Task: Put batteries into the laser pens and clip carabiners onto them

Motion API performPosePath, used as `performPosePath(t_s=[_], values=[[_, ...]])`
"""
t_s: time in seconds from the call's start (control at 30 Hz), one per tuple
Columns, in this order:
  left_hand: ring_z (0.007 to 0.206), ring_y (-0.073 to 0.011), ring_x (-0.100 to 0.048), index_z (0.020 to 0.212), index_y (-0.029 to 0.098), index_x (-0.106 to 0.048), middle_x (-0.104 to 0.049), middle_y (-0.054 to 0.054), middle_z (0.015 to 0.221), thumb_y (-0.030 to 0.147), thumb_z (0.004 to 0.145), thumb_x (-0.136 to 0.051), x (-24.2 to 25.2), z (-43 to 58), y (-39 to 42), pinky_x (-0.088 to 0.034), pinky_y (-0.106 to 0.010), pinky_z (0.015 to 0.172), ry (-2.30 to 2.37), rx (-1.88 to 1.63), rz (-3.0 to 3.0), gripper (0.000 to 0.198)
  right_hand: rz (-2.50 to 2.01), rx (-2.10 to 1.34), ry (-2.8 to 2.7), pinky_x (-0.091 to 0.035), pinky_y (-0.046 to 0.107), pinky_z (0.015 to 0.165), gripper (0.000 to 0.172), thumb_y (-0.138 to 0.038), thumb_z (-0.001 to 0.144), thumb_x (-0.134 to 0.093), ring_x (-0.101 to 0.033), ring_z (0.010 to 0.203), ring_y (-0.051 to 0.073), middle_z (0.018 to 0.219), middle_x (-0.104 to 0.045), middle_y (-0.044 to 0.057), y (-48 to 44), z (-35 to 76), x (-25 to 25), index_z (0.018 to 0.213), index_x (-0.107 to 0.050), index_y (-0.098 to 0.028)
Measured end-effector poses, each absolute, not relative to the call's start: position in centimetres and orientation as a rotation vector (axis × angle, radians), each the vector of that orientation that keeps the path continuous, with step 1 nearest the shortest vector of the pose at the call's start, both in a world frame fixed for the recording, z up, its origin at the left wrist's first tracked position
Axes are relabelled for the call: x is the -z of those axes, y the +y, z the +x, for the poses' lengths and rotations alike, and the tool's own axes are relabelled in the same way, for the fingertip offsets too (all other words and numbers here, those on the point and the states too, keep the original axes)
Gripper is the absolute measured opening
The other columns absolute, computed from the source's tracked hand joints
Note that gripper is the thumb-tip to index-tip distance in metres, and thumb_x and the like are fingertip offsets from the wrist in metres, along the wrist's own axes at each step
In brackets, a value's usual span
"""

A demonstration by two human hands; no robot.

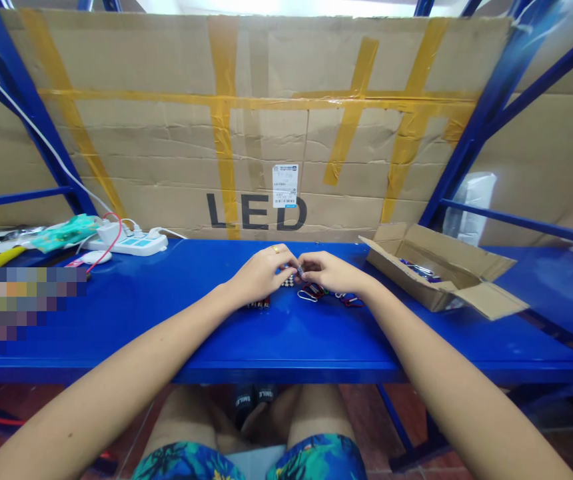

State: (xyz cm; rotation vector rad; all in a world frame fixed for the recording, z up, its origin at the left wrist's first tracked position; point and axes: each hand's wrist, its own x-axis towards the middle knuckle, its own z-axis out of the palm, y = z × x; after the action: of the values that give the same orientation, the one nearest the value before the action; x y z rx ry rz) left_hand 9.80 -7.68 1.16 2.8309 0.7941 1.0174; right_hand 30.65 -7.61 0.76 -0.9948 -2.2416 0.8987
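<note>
Over the middle of the blue table, my left hand (266, 270) and my right hand (334, 272) meet at the fingertips. Pinched by the right fingers is a small silvery-blue piece (300, 271), too small to name. My left thumb and fingers close in at its other side; what they grip is mostly hidden. Just below the fingertips lies a cluster of small silver pieces (287, 282). Several carabiners (312, 292) in silver, red and other colours lie beneath my right hand. Short reddish-brown cylinders with metal ends (260, 304) lie partly hidden under my left wrist.
An open cardboard box (411, 283) with metal and coloured pieces inside stands at right. On the left are a white power strip (139, 244), a green plastic bag (66, 231) and a red cable (109, 247). Taped cardboard (166, 147) walls off the back between blue frame posts.
</note>
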Motion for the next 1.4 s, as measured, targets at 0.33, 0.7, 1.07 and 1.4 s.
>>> performPosePath(t_s=[0.33,0.7,1.07,1.4], values=[[0.075,-0.0165,-0.062,0.083,0.018,-0.069,-0.072,-0.004,0.083,0.027,0.085,-0.054,-2.1,5.0,-4.5,-0.043,-0.029,0.068,1.269,-0.734,2.729,0.018,-1.066,-0.966,-2.095,-0.050,0.032,0.071,0.012,-0.012,0.079,-0.047,-0.059,0.072,0.016,0.078,-0.062,0.003,-7.3,30.4,-0.6,0.086,-0.054,-0.019],[0.066,-0.0151,-0.063,0.077,0.019,-0.072,-0.072,-0.003,0.074,0.018,0.075,-0.057,-1.3,6.8,-3.3,-0.043,-0.025,0.062,1.196,-0.326,2.705,0.015,-1.084,-0.950,-2.102,-0.049,0.030,0.068,0.013,-0.014,0.083,-0.048,-0.057,0.072,0.016,0.084,-0.061,0.005,-7.2,30.4,-0.4,0.094,-0.056,-0.018],[0.065,-0.0124,-0.060,0.082,0.014,-0.068,-0.069,-0.003,0.074,0.024,0.080,-0.061,-1.6,9.7,-6.7,-0.049,-0.025,0.062,0.966,-1.187,2.192,0.012,-1.032,-0.778,-2.181,-0.042,0.030,0.065,0.015,-0.023,0.088,-0.045,-0.050,0.067,0.016,0.073,-0.053,0.000,-7.6,30.0,-0.8,0.093,-0.058,-0.019],[0.051,-0.0102,-0.057,0.080,0.013,-0.063,-0.060,0.001,0.062,0.022,0.079,-0.062,-0.9,10.2,-7.5,-0.047,-0.022,0.049,0.830,-1.142,1.959,0.009,-0.972,-0.513,-2.240,-0.041,0.030,0.071,0.014,-0.021,0.085,-0.051,-0.052,0.076,0.017,0.086,-0.060,0.003,-8.4,29.7,-0.9,0.098,-0.057,-0.018]])
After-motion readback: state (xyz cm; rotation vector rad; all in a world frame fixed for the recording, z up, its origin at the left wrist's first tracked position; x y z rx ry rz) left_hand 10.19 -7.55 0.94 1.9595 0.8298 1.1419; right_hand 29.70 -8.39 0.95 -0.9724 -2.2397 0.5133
